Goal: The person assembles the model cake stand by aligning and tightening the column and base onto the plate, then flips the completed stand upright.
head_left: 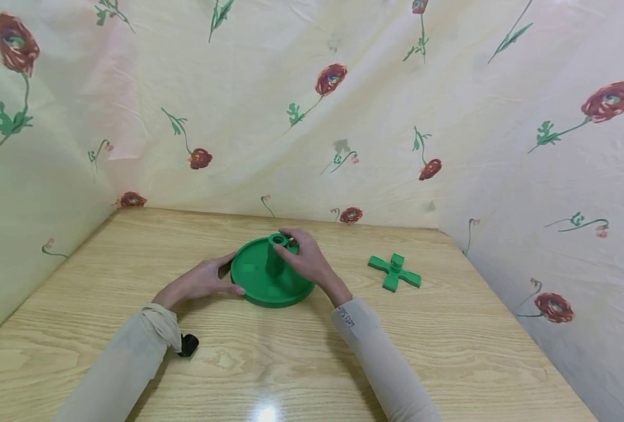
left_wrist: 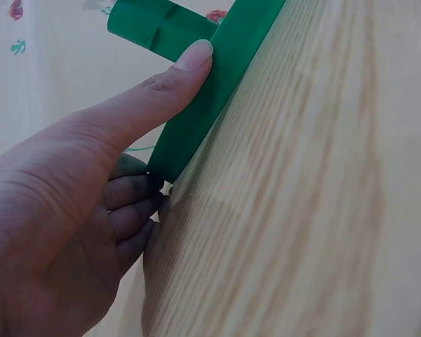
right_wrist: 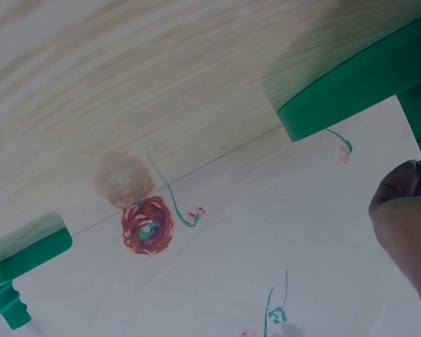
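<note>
Head view shows two bare hands at a green round dish (head_left: 251, 284) with a hollow-topped green post (head_left: 275, 261) standing upright at its middle. Dish and post lie between the fingers of the two hands, above the worktop (head_left: 259, 363); whether the underside sits flat cannot be told.

Left hand (head_left: 203, 280): grips the dish at its near-left edge. The left wrist view confirms the thumb (left_wrist: 195, 56) laid against the rim, with the other fingers bent at the lower edge; thumb and fingers are parted, the rim between them.

Right hand (head_left: 309, 258): thumb and forefinger are curled about the upper part of the post, pinching it just below its open end. The remaining fingers are largely hidden; their position cannot be told.

A green cross-shaped piece (head_left: 395, 273) lies on the worktop to the right of the right fingers, apart from them, a short peg rising at its centre. Behind both sets of fingers hangs a pale sheet (head_left: 259, 105) printed with red flowers. Light sleeves (head_left: 117, 363) cover both forearms; a small black object (head_left: 188, 345) shows beside the left cuff, nearer the wearer than the left fingers.
</note>
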Tool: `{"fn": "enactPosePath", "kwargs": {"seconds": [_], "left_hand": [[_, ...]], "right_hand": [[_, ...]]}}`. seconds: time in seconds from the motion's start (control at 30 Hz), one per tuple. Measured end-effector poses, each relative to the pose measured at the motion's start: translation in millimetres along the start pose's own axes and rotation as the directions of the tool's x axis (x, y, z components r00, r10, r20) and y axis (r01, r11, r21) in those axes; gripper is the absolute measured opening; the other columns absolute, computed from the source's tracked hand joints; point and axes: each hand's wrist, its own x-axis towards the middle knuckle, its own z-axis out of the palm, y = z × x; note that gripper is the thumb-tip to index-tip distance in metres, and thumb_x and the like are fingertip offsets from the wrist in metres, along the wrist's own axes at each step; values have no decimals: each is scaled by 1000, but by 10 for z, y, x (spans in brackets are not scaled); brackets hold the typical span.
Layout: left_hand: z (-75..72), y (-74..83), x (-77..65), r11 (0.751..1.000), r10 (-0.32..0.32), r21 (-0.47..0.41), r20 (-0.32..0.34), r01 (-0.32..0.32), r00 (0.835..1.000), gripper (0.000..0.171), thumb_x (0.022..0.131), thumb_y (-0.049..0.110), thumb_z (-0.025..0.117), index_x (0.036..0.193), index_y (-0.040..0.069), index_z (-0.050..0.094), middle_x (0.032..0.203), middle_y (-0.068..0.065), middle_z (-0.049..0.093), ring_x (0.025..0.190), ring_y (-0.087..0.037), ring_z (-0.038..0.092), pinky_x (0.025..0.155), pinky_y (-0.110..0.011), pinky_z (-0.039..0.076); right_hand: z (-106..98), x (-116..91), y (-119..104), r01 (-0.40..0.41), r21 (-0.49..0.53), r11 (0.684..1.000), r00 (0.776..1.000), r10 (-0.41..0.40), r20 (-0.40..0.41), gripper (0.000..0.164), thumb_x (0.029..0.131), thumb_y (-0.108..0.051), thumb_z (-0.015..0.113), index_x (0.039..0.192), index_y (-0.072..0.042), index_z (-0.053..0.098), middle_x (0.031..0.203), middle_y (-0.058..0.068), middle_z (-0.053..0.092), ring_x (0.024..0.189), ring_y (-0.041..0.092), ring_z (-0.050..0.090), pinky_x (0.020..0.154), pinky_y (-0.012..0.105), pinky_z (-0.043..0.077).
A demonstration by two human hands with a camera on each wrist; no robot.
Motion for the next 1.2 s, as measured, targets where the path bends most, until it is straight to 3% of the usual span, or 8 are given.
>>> {"fn": "enactPosePath", "kwargs": {"seconds": [0.2,0.47,0.67,1.2], "left_hand": [[1,-1,8,1000,-1,-1,1,1,1000,109,88,46,83,163,-3,21,163,-28,28,151,-46,24,116,-62,29],[2,2,10,1000,-3,-1,0,3,1000,109,88,45,83,163,-3,21,163,-28,28,150,-46,25,116,-61,30],[8,-13,14,1000,1,-10,0,-1,1000,109,88,46,83,163,-2,21,163,-28,28,151,-46,24,116,-61,29],[8,-6,-3,999,30,-15,0,-30,1000,107,89,46,82,163,-2,21,163,-27,29,150,-44,26,116,-60,30]], "right_hand": [[9,6,-13,-29,-20,999,999,29,-14,47,101,-20,70,140,4,59,128,19,62,110,32,60,93,45,53],[13,3,18,9,8,1000,1000,-8,-17,42,101,-13,69,137,6,59,125,20,62,111,33,60,95,53,53],[31,7,15,-2,-3,1000,999,2,-32,41,100,-16,72,134,5,61,123,18,63,108,33,61,94,49,54],[31,1,-5,-29,31,999,1000,29,-2,45,103,-16,68,140,7,56,128,20,62,111,33,60,96,52,52]]}}
